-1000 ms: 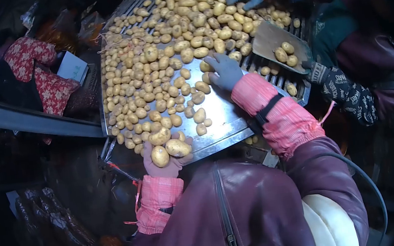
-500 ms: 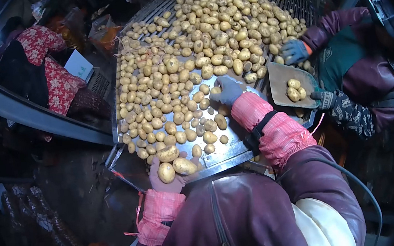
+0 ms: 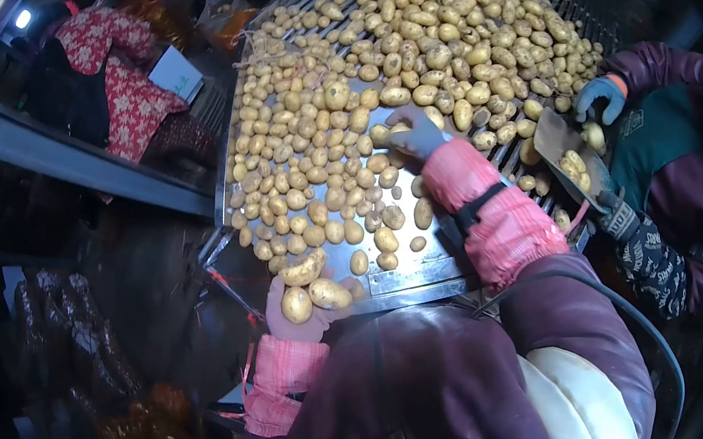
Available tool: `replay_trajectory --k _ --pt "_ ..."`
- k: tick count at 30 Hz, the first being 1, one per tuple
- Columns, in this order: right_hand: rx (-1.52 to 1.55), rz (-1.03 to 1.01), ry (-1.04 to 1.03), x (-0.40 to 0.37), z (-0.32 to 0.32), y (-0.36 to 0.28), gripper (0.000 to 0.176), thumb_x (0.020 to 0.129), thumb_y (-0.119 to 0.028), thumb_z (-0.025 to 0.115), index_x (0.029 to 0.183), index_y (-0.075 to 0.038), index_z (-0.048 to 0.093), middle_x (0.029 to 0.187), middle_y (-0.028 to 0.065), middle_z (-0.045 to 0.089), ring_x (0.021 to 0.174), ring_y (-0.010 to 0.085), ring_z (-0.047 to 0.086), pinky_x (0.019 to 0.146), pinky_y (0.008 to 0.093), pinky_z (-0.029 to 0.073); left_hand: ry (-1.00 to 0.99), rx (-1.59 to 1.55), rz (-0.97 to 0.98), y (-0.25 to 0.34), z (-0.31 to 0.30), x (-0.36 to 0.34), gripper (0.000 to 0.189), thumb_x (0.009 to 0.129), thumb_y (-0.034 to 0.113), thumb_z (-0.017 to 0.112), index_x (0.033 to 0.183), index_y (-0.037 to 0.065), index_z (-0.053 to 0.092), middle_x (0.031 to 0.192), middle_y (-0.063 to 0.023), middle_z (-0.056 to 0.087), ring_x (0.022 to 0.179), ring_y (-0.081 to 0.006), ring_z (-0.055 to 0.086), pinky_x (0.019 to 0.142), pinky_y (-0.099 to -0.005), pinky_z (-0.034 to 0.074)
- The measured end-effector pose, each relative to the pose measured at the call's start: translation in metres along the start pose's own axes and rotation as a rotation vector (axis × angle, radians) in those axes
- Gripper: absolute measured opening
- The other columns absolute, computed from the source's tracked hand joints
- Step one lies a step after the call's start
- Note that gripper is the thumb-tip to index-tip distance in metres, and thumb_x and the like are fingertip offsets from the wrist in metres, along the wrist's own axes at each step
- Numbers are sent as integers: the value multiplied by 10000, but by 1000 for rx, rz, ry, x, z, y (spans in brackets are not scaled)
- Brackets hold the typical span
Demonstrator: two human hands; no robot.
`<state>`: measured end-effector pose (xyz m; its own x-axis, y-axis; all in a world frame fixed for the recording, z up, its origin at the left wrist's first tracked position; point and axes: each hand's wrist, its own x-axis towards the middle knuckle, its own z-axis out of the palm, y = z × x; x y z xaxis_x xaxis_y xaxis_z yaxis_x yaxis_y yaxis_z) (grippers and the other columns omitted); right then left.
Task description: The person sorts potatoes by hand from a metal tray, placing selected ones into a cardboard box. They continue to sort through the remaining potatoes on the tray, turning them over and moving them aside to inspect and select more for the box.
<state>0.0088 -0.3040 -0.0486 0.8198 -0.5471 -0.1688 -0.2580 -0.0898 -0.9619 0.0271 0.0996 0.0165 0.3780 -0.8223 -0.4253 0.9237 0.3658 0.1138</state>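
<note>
My left hand [image 3: 295, 316], in a pale glove, cradles several large potatoes [image 3: 327, 293] at the front left edge of the metal tray [image 3: 428, 273]. Its fingers curl up around them. Over the middle of the tray, my right hand [image 3: 418, 134], in a grey glove, has its fingers bent around a potato [image 3: 399, 131]. Small potatoes [image 3: 298, 138] cover the left part of the tray, and a large heap [image 3: 468, 21] lies behind my right hand on metal bars.
At the right, a co-worker [image 3: 666, 137] holds a scoop [image 3: 567, 149] with potatoes in it, one gloved hand [image 3: 602, 99] beside it. Another person [image 3: 125, 89] in floral clothing is beyond a metal beam [image 3: 73, 166] at the left. A cable [image 3: 645, 324] crosses my right sleeve.
The view has shifted, so the tray's contents sit further right. My right hand has closed around a potato. The co-worker's scoop has tilted, and their free hand is now by a potato.
</note>
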Motion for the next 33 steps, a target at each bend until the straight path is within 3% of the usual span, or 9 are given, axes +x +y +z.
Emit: replay_trajectory --k 3,5,9,11,15,18,23,27,33 --pt "484 110 -213 -50 9 -33 356 741 6 757 1067 -57 629 836 23 604 727 130 598 576 271 505 -16 -123 29 -9 26 5 631 982 490 406 1454 71 402 1464 -205 437 1256 -577 433 1014 -706 383" --pt "305 163 -386 -80 21 -62 401 759 -46 772 1137 -84 643 939 34 612 770 143 605 662 273 509 65 293 182 -13 37 9 555 990 447 403 1357 38 478 1388 -222 491 1181 -583 508 1020 -704 386" --pt "87 -351 -620 -119 73 -59 561 753 -159 799 1283 -130 618 1160 46 547 922 163 596 784 291 507 -49 3 101 -22 38 11 729 968 528 465 1442 -16 355 1440 -259 426 1283 -529 451 898 -726 472" --pt "96 -191 -705 -141 81 -90 605 797 -155 752 1366 -126 549 1147 43 569 894 128 585 745 255 496 4 -82 175 -24 32 8 729 969 544 457 1442 -3 360 1385 -263 484 1174 -493 561 844 -700 529" --pt "407 170 -851 -159 86 -107 616 847 -93 663 1434 -77 478 1120 33 601 778 63 550 687 194 459 -136 89 201 -28 19 -14 747 955 571 466 1435 6 371 1396 -284 470 1173 -506 565 782 -656 576" --pt "526 153 -785 -175 102 -109 587 865 -101 621 1428 -45 468 1085 40 616 699 63 543 618 193 447 -135 75 213 -29 9 -33 756 940 606 464 1442 48 378 1414 -288 458 1201 -522 543 763 -641 587" --pt "482 268 -679 -208 154 -117 502 1044 -394 337 1340 -40 534 749 61 619 555 112 530 509 243 426 -164 22 320 -25 -24 -79 717 927 633 455 1439 133 410 1379 -291 495 1180 -534 554 714 -600 600" --pt "386 306 -817 -236 212 -119 521 1021 -421 406 1319 -13 535 830 85 639 606 118 577 480 231 447 -132 6 491 -29 -70 -131 675 914 610 483 1397 139 468 1335 -279 535 1117 -534 590 681 -595 583" --pt "59 232 -1287 -256 310 -88 568 951 -413 519 1330 10 502 949 104 656 685 155 641 511 234 504 -109 -207 574 -46 -141 -226 622 944 529 495 1420 130 463 1363 -263 522 1190 -558 532 836 -651 529"
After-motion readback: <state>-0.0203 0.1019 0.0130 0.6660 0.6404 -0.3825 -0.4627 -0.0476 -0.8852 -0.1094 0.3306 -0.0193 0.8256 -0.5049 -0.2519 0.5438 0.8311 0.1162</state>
